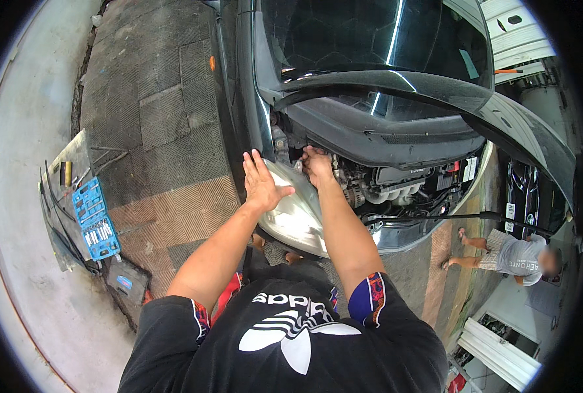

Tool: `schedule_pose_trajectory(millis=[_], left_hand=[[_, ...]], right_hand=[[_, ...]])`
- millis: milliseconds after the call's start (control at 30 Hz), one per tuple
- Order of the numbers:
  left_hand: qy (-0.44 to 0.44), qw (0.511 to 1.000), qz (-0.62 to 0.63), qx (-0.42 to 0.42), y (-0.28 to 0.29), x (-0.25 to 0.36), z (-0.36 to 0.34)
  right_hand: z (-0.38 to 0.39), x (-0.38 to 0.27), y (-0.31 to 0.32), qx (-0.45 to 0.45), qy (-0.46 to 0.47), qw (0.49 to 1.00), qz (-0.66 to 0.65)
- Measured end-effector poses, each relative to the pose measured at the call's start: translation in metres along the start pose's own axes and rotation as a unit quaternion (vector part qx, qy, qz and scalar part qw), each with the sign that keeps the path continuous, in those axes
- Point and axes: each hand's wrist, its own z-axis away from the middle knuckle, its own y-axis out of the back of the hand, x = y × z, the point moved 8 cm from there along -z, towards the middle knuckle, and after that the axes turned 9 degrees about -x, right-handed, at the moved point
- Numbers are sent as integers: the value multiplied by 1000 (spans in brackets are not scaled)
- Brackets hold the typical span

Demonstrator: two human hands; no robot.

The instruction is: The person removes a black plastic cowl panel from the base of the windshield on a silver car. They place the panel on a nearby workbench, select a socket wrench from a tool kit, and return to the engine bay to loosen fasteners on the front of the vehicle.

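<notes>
My left hand (261, 186) lies flat with its fingers stretched out, at the seam between the dark car's fender (255, 124) and its headlight (299, 213). Its thumb rests over the headlight's clear lens. My right hand (317, 167) reaches into the engine bay just behind the headlight, fingers curled inward. Whatever those fingertips grip is hidden among the dark parts there. Close to the right hand's outer side sits the engine (396, 187), with metal pipes and a pulley.
The raised hood (501, 114) arches over the bay, with a prop rod (435, 216) crossing its front. At left, a blue socket-tool case (95, 219) lies on a board beside a dark case (126, 280). A person (517, 254) stands at right, near another dark vehicle (527, 193).
</notes>
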Motion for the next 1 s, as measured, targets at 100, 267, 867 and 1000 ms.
schedule_pose_trajectory(millis=[100, 267, 867, 1000], left_hand=[[1, 1000, -13, -7, -2, 2, -1], [16, 999, -21, -19, -4, 3, -3], [17, 999, -43, -12, -4, 6, -3], [16, 999, -38, -24, -4, 8, -3]], right_hand=[[-1, 4, 6, -32, 1, 999, -27], [-4, 7, 9, -61, 18, 995, -80], [0, -9, -26, -54, -45, 997, 11], [-4, -12, -22, -40, 54, 997, 33]])
